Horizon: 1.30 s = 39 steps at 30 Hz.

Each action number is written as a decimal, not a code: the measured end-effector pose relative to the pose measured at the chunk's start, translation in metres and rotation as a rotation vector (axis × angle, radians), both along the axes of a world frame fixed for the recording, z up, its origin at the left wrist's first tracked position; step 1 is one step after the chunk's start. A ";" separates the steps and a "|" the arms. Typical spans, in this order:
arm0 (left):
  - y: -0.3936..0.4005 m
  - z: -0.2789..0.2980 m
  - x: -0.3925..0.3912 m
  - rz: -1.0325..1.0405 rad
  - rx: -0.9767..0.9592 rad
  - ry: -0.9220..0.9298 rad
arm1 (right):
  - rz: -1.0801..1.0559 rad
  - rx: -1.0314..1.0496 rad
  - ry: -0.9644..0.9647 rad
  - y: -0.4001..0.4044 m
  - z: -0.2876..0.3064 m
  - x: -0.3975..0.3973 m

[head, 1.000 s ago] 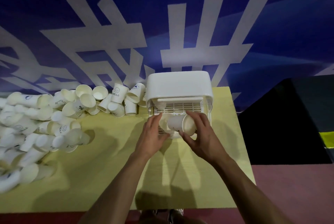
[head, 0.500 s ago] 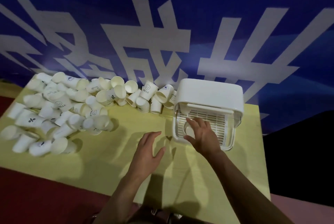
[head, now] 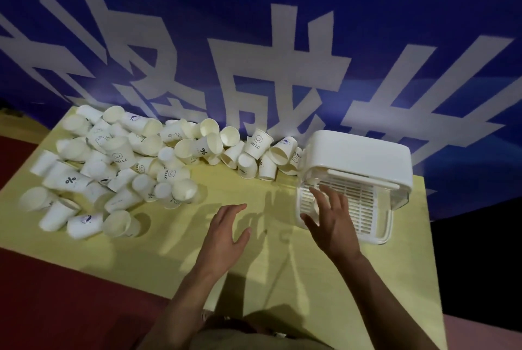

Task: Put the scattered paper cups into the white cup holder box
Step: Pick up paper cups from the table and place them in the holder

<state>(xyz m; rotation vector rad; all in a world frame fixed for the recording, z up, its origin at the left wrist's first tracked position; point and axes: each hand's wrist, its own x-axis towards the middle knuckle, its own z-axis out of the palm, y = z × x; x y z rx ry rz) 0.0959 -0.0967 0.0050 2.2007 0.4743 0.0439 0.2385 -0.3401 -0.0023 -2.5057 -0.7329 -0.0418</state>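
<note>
Several white paper cups (head: 118,168) lie scattered in a heap across the left and back of the yellow table (head: 282,279). One upright cup marked HELLO (head: 258,142) stands near the white cup holder box (head: 358,154) at the back right. The box's slatted tray (head: 364,208) juts forward. My right hand (head: 330,217) hovers open over the tray's left edge, empty. Open and empty too, my left hand (head: 226,233) is spread above the bare tabletop between the cups and the box.
A blue banner with big white characters (head: 268,53) rises right behind the table. Red floor (head: 42,293) lies at the lower left and a dark area (head: 480,265) to the right of the table's edge.
A second ago both hands held a cup at the box's tray; the cup is now out of my hands. Both hands have drawn back, open, and the view has swung left.
</note>
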 end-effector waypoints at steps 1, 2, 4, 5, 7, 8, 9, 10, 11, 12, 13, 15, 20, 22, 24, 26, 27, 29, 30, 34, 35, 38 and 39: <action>0.012 0.000 -0.003 0.001 -0.004 -0.005 | 0.019 0.018 -0.001 0.015 0.004 -0.008; 0.025 0.000 -0.007 -0.001 -0.002 -0.013 | 0.032 0.026 0.018 0.032 0.007 -0.016; 0.055 0.001 -0.017 0.006 0.003 -0.019 | 0.050 0.024 0.068 0.071 0.009 -0.031; 0.072 0.003 -0.022 0.020 0.004 -0.019 | 0.060 0.017 0.084 0.092 0.009 -0.038; 0.109 0.005 -0.033 0.050 0.016 -0.032 | 0.084 -0.003 0.109 0.135 0.006 -0.046; 0.128 0.006 -0.038 0.059 0.024 -0.041 | 0.102 -0.010 0.126 0.157 0.005 -0.049; 0.147 0.006 -0.044 0.066 0.032 -0.051 | 0.120 -0.019 0.152 0.178 0.003 -0.050; 0.166 0.005 -0.049 0.075 0.038 -0.060 | 0.132 -0.031 0.182 0.199 0.000 -0.051; 0.184 0.004 -0.055 0.088 0.041 -0.061 | 0.142 -0.049 0.209 0.220 -0.003 -0.052; 0.201 0.003 -0.060 0.103 0.042 -0.058 | 0.152 -0.069 0.225 0.238 -0.007 -0.053; 0.217 0.001 -0.065 0.116 0.042 -0.057 | 0.165 -0.089 0.230 0.256 -0.011 -0.053; 0.245 -0.003 -0.073 0.133 0.037 -0.057 | 0.197 -0.126 0.235 0.286 -0.023 -0.053; 0.287 -0.008 -0.087 0.118 0.033 -0.037 | 0.229 -0.251 0.292 0.335 -0.047 -0.056; 0.297 -0.010 -0.087 0.097 0.042 -0.025 | 0.231 -0.317 0.305 0.344 -0.053 -0.056; 0.301 -0.011 -0.083 0.063 0.054 -0.025 | 0.227 -0.364 0.312 0.346 -0.058 -0.057; 0.302 -0.011 -0.074 0.023 0.067 -0.025 | 0.221 -0.375 0.302 0.345 -0.065 -0.058; 0.301 -0.010 -0.068 0.004 0.067 -0.021 | 0.211 -0.375 0.309 0.343 -0.067 -0.059; 0.300 -0.011 -0.055 -0.031 0.063 -0.018 | 0.175 -0.384 0.332 0.340 -0.067 -0.062; 0.298 -0.012 -0.048 -0.050 0.077 -0.015 | 0.160 -0.396 0.337 0.338 -0.065 -0.064; 0.285 -0.025 -0.024 -0.158 0.226 0.062 | 0.085 -0.371 0.354 0.316 -0.059 -0.079; 0.281 -0.029 -0.019 -0.197 0.271 0.096 | 0.066 -0.348 0.358 0.309 -0.057 -0.083; 0.273 -0.041 -0.004 -0.286 0.385 0.189 | 0.025 -0.263 0.354 0.283 -0.052 -0.096; 0.271 -0.044 0.000 -0.292 0.395 0.218 | 0.013 -0.237 0.355 0.275 -0.048 -0.099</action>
